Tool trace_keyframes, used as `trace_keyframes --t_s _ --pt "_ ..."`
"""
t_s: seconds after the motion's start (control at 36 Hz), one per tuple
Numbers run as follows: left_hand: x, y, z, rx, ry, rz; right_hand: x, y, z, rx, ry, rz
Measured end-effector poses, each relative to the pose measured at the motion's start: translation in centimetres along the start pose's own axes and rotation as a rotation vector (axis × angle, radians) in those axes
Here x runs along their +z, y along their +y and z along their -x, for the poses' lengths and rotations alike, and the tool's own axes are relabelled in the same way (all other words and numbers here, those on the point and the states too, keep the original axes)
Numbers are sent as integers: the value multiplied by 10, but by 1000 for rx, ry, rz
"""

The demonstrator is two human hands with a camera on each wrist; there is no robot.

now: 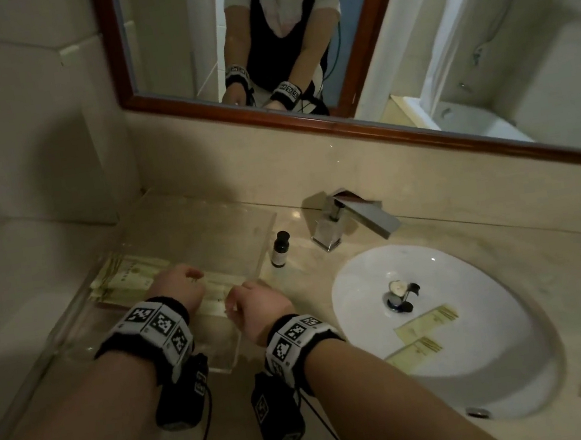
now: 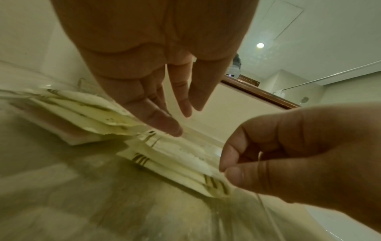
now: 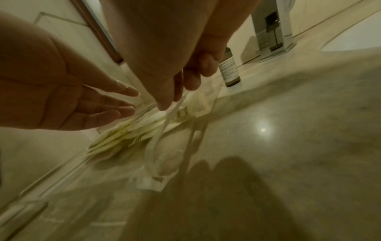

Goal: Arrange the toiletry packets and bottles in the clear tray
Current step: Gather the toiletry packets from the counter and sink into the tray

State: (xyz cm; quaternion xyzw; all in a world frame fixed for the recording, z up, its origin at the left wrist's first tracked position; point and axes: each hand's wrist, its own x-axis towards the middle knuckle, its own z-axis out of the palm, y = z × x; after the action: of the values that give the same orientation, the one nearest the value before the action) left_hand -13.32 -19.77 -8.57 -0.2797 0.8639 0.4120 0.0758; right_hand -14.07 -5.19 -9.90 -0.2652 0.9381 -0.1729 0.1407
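Two stacks of packets (image 2: 115, 124) already lie flat inside the clear tray (image 1: 208, 232). Your left hand (image 1: 178, 285) hovers over them, fingers straight and spread; your right hand (image 1: 257, 307) pinches the tray's wall nearest the sink. Hold that wall firmly, square the stacks, then fetch the bottle (image 1: 280, 249) standing just outside the tray.

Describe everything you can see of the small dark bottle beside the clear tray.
The small dark bottle stands upright on the beige stone counter, just outside the clear tray's right wall, between it and the chrome tap. It has a black cap, brownish body and a pale label with tiny unreadable print. Neither of the hands touches it.
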Motion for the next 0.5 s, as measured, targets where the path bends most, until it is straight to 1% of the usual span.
trace_keyframes --t_s 0.14,0.28,0.39,0.5 --pt "14 24 13 100 -50 80 -5 19 14 -30 55 -51" --pt "39 56 31 197 -125 86 -26 57 39 20 134 -65" --pt "65 83 47 274 -210 39 -48 109 65 171 137 -125" --pt "98 108 63 347 -303 -26 -64 173 100 453 73 -210"
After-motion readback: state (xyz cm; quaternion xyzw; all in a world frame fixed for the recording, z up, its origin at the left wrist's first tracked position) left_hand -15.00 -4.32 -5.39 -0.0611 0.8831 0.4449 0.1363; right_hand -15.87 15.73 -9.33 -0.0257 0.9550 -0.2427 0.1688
